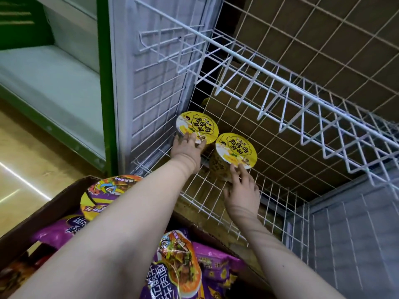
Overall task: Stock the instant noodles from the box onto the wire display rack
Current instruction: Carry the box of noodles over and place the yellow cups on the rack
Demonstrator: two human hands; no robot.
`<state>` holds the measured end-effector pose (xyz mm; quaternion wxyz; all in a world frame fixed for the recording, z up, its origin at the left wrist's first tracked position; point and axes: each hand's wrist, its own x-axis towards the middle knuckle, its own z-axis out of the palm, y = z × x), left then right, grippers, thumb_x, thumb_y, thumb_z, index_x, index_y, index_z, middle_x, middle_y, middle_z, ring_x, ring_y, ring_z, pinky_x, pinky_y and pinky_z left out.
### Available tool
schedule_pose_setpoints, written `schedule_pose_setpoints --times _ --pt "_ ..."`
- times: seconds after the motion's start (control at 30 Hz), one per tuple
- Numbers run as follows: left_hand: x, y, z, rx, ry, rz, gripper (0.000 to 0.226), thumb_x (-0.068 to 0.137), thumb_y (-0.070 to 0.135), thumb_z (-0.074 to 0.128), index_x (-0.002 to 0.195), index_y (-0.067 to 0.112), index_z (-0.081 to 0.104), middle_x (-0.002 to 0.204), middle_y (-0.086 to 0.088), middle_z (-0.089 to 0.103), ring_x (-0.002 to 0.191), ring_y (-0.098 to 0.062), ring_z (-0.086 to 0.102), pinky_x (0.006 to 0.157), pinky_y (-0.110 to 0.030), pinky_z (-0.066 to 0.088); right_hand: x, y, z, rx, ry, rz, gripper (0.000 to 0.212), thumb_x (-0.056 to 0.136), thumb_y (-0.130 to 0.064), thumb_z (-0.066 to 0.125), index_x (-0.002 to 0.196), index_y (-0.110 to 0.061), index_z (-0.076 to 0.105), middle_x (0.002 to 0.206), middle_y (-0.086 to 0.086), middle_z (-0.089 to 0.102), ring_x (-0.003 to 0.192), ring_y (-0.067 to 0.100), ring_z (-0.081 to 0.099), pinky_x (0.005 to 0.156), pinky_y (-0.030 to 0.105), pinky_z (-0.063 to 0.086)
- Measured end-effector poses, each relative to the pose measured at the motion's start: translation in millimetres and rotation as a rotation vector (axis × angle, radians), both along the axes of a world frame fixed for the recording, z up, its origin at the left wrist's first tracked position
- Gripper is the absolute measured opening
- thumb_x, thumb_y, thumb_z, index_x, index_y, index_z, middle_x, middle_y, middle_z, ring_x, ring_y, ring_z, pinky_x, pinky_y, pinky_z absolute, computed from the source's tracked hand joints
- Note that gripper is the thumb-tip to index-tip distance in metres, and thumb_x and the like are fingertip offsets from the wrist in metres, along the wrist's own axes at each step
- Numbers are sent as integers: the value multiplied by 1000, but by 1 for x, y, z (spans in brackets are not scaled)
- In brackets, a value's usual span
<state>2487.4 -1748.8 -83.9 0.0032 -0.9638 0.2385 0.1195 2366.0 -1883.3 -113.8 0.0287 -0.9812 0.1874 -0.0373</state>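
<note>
Here, two round yellow-lidded paper noodle cups stand upright on the lower shelf of the white wire display rack. The rear cup is near the shelf's back left corner and the front cup is just beside it. The left hand clasps the rear cup, fingers curled over its rim. The right hand wraps the front cup's wall, fingers spread. Both likely want nudging snug together, lids level, before release. Below, the brown cardboard box holds purple noodle packs.

yellow-lidded noodle cups, white wire rack, purple noodle packs, green shelf frame
</note>
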Motion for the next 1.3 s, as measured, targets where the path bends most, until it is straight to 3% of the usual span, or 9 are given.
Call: schedule_pose_setpoints --times 0.13,0.23,0.5,0.63,0.73,0.83,0.93,1.17,1.3 --pt "-3 2 -3 58 -52 -15 85 92 41 48 150 27 -12 158 -14 -9 146 -31 -7 118 -51 1 9 -2 8 37 30 -41 70 93 -34 49 151 -30 10 160 -5 1 146 22 11 118 41 17" --pt "-6 1 -1 53 -68 -23 83 92 40 48 151 18 -6 159 -14 -6 147 -30 -5 118 -50 0 13 -7 10 98 43 -41 71 92 -31 52 151 -29 12 160 -5 1 146 22 13 117 42 24" --pt "-17 18 10 27 123 58 85 90 46 52 151 13 4 156 -10 -22 146 -24 -14 116 -54 -3 -1 6 26 291 5 -40 67 90 -29 54 148 -27 22 159 -5 9 143 23 18 115 40 26" --pt "-28 19 25 -32 58 -7 71 90 43 53 146 13 20 159 -9 2 146 -24 3 118 -50 5 -15 14 47 365 -71 -17 61 91 -26 55 146 -24 29 155 -1 24 140 21 25 113 29 20" --pt "-42 16 38 -91 45 -60 60 91 40 49 140 14 28 150 -11 25 141 -26 21 114 -44 18 -36 25 66 456 -97 -62 58 92 -24 54 145 -26 31 151 0 33 140 19 27 114 28 22" --pt "-69 16 53 -105 115 -76 61 92 39 49 142 14 26 148 -11 29 139 -28 26 113 -42 21 -66 39 88 514 -54 -121 55 93 -25 52 144 -29 32 151 0 34 141 20 25 115 31 21" --pt "-96 23 68 -106 167 -138 66 91 36 53 146 14 24 153 -13 25 140 -29 25 113 -43 21 -91 50 102 522 -93 -87 51 93 -19 51 142 -17 38 147 7 40 137 23 33 113 31 24" --pt "-155 39 82 -261 40 -209 56 86 31 59 136 14 41 135 -13 46 127 -31 44 105 -42 34 -142 66 100 528 -354 78 36 89 -16 51 125 -10 57 128 8 58 122 26 48 103 29 30" --pt "-207 50 91 -373 84 -196 44 85 29 59 126 15 50 127 -12 52 121 -30 48 100 -39 40 -199 75 109 570 -368 141 28 91 -14 53 117 -11 62 117 5 62 112 22 52 93 23 33"
